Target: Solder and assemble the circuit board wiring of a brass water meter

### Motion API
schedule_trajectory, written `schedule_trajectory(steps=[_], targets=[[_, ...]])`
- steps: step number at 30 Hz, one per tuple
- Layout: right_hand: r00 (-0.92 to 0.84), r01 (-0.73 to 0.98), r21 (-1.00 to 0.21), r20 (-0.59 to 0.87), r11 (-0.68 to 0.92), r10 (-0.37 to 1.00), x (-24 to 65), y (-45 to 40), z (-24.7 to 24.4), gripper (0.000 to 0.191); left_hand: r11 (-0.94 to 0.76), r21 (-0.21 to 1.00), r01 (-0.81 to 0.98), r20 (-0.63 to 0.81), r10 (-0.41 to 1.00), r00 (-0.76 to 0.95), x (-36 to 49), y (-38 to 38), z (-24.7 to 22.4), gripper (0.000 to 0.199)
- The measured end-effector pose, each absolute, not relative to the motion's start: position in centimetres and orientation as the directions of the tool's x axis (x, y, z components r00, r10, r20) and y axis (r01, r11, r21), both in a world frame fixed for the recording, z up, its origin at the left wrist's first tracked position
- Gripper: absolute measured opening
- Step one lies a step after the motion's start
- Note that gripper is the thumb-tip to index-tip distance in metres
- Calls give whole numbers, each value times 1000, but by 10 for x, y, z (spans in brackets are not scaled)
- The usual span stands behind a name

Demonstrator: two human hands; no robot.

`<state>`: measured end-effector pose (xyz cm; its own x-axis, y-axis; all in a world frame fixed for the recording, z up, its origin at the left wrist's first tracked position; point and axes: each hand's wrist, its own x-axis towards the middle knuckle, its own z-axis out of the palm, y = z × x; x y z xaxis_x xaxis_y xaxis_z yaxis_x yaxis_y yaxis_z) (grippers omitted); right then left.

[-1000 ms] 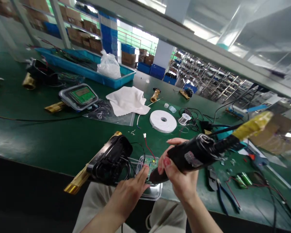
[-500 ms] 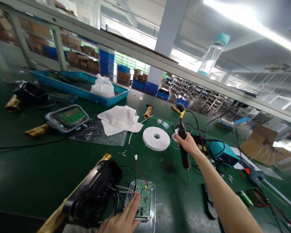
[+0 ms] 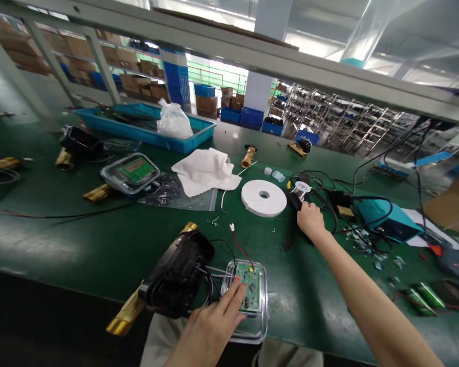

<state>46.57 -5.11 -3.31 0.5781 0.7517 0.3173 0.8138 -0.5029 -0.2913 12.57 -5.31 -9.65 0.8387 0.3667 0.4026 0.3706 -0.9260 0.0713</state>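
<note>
My left hand lies with fingers stretched out over the left edge of a green circuit board. The board sits in a clear plastic case, with wires running to a black housing on a brass pipe. From the board's top, a red wire ends in a white connector. Farther out, my right hand is closed around a black electric screwdriver, low at the table and mostly hidden by the fingers. A solder wire spool stands just beyond it.
A white tape roll and a white cloth lie mid-table. Behind them is a blue tray. A teal box with tangled cords, a glue gun and green batteries occupy the right. A shelf beam crosses above.
My right hand has lowered the electric screwdriver from upright above the table to near its surface by the spool. My left hand stays on the board. The view has tilted down.
</note>
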Motion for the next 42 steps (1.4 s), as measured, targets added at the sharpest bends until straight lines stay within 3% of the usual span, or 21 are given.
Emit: schedule_trajectory(steps=[8,14,18,21,24,27,30,32,38,42], targets=[[358,881,-414,267,-229,895,370,-103,-53,22,-974,129,188,597,228,769,109,-47,-79,30],[378,828,-527,269,-193,886,333,-150,-63,22,-982,97,162,696,183,694,64,-51,-64,28],[379,806,-565,258,-179,889,311,-177,-74,24,-974,113,195,694,218,686,45,-64,-70,15],[312,856,-495,267,-148,912,298,-187,-78,30,-953,185,241,691,300,658,39,-68,-72,21],[186,936,-343,304,-75,934,289,-190,-80,59,-881,207,425,757,420,501,40,-62,-65,9],[95,978,-209,327,-26,940,283,-189,-90,86,-665,406,626,747,637,191,45,-46,-55,41],[77,987,-159,357,-21,931,279,-188,-104,80,-460,639,617,514,851,103,51,-32,-52,61],[77,990,-138,384,-25,920,279,-187,-112,73,-405,662,631,408,900,151,55,-26,-54,54],[-38,999,24,435,31,900,282,-188,-109,65,-543,515,663,539,807,242,55,-12,-64,39],[-67,998,33,470,58,880,284,-187,-97,54,-478,585,655,501,848,171,50,11,-58,39]])
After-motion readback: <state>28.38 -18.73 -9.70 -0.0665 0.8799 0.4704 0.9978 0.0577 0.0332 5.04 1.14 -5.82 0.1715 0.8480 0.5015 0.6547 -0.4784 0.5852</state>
